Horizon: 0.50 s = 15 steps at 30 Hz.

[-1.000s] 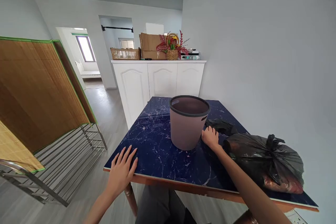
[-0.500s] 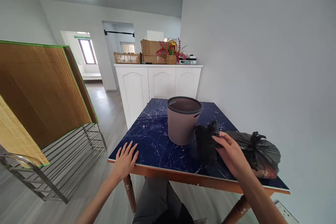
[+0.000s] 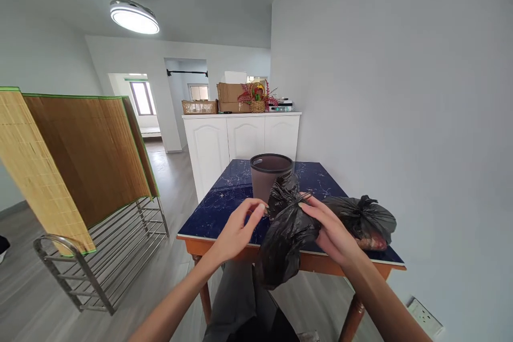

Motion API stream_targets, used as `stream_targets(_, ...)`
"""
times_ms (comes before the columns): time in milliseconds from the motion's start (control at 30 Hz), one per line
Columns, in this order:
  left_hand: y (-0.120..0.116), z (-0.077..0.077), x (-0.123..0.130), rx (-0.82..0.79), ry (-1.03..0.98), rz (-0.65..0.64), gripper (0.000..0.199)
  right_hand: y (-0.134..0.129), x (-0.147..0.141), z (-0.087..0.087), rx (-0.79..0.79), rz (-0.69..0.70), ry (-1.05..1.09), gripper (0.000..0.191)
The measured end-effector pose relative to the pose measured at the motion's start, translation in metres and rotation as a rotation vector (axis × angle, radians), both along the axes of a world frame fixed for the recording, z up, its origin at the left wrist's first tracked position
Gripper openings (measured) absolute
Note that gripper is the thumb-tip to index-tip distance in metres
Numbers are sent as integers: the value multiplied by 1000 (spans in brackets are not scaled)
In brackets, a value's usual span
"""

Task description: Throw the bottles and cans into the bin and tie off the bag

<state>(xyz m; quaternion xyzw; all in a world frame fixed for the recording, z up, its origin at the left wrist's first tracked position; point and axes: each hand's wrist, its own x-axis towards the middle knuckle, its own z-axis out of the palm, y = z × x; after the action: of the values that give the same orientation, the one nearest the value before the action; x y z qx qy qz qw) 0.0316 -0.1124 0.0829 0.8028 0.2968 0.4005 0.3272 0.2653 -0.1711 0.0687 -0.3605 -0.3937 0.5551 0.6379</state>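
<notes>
A crumpled black plastic bag (image 3: 286, 240) hangs in front of me over the table's near edge, gathered at its neck. My right hand (image 3: 332, 227) pinches that neck from the right between thumb and fingers. At the left side of the gathered plastic is my left hand (image 3: 238, 230), its thumb and fingertips closed together at the bag's edge. Just behind the bag stands an upright mauve bin (image 3: 262, 184) with a dark rim, partly covered by the plastic. A second black bag (image 3: 371, 219), knotted and filled, lies on the table beyond my right hand.
The bin and filled bag rest on a blue marbled table (image 3: 216, 208) with a wooden edge. A metal rack (image 3: 132, 240) draped with a bamboo mat (image 3: 80, 155) is at the left. Behind stands a white cabinet (image 3: 246, 136) bearing cardboard boxes (image 3: 232, 97) and a flower basket (image 3: 257, 106).
My left hand has lifted off the tabletop and come to the bag. My right hand has brought the black bag nearer and left, now in front of the bin. The view has tilted up.
</notes>
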Motion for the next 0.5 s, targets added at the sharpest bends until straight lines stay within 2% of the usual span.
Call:
stream_targets(67, -13, 10, 5, 6, 103, -95, 36, -4, 1, 0, 30, 29, -37, 51)
stream_targets(133, -21, 16, 8, 2, 173, -108, 36, -5, 3, 0, 72, 47, -85, 49)
stream_targets(267, -18, 16, 7, 23, 97, 67, 40, -5, 9, -4, 141, 13, -189, 53)
stream_targets(500, 27, 16, -25, 102, -117, 413, 41, 6, 16, -22, 72, -135, -447, 61)
